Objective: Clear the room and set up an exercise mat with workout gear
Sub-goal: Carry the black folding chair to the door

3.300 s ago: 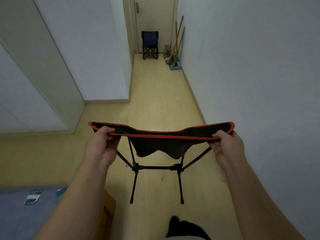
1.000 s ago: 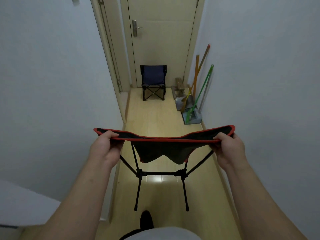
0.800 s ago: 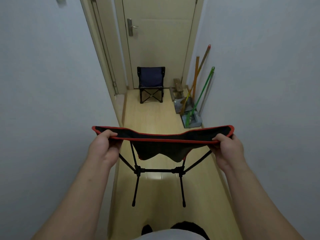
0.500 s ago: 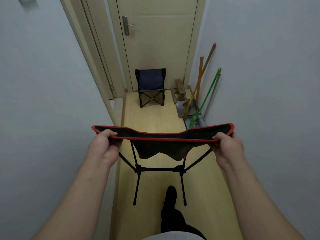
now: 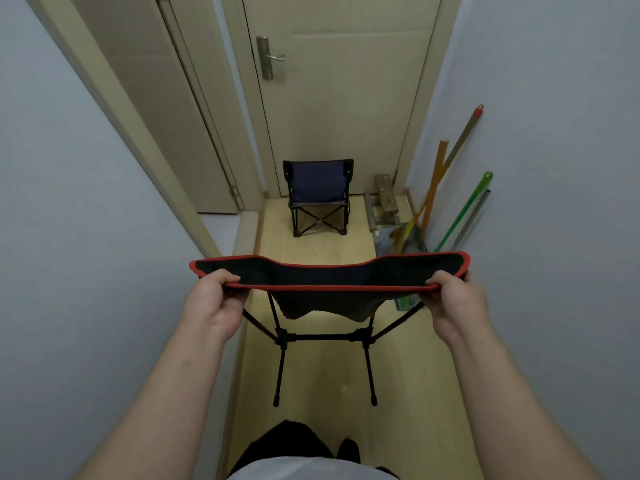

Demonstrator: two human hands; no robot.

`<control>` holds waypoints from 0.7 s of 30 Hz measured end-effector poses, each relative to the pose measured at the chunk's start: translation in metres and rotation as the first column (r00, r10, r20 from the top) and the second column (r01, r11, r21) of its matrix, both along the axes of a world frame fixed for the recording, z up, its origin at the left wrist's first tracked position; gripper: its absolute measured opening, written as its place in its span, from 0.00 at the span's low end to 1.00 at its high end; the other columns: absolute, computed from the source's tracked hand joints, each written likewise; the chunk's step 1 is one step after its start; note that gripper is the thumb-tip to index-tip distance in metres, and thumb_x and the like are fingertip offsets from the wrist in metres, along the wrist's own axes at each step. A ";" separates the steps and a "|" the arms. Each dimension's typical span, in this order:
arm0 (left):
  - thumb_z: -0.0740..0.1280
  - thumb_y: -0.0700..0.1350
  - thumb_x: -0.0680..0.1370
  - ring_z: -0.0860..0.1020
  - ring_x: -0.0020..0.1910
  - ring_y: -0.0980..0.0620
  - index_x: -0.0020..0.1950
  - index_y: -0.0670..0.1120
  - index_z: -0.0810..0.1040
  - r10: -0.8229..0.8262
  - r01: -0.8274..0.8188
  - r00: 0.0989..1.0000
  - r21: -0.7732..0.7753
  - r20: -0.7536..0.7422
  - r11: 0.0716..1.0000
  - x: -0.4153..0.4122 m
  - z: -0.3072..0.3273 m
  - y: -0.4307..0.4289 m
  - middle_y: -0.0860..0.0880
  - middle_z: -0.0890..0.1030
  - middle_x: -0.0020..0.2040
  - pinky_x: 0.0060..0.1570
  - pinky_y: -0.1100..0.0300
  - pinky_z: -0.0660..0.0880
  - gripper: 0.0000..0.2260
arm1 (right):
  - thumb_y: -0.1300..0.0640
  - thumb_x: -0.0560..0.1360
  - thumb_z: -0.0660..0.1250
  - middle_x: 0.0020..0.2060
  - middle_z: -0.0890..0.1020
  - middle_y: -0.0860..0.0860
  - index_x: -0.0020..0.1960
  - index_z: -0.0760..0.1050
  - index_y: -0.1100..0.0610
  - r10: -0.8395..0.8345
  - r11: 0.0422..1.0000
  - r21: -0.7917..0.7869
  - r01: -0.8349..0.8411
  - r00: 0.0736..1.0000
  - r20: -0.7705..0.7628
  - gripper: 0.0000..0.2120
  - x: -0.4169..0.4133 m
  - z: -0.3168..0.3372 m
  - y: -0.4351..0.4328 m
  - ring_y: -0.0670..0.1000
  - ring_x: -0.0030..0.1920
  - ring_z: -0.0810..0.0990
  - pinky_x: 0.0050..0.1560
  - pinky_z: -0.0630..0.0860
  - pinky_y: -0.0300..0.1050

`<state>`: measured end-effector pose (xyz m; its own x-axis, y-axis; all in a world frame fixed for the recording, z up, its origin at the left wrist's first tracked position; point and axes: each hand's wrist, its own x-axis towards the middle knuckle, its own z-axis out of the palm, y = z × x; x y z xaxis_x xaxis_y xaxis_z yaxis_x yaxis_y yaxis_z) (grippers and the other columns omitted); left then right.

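Both hands [image 5: 213,306] [image 5: 457,303] grip the chair [image 5: 329,282] rim – tight hallway, its legs could clip those brooms [image 5: 446,188].

Two bare forearms, no sleeves showing up to the frame edge, no watch, band or ring to be seen. Left hand [image 5: 211,308] and right hand [image 5: 457,306] ungloved, knuckles rounded, thumbs broad with short nails. At the bottom edge, a strip of light grey garment [image 5: 311,470], probably the hem of a shirt. Below that, dark, near-black trousers [image 5: 284,441]. Beside them a dark toe tip [image 5: 349,450], sock or shoe not clear.
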<state>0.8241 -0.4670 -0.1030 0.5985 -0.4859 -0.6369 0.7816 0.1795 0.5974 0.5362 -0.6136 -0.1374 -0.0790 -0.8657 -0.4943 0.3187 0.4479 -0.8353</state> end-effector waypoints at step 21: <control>0.59 0.26 0.73 0.78 0.57 0.38 0.69 0.41 0.70 -0.027 0.043 0.995 0.183 -0.091 0.982 0.168 -0.071 -0.337 0.36 0.77 0.60 0.54 0.48 0.80 0.25 | 0.71 0.73 0.64 0.55 0.81 0.58 0.62 0.72 0.55 0.053 0.993 0.114 -0.041 0.993 -0.106 0.21 0.156 -0.064 -0.343 0.59 0.53 0.82 0.50 0.83 0.53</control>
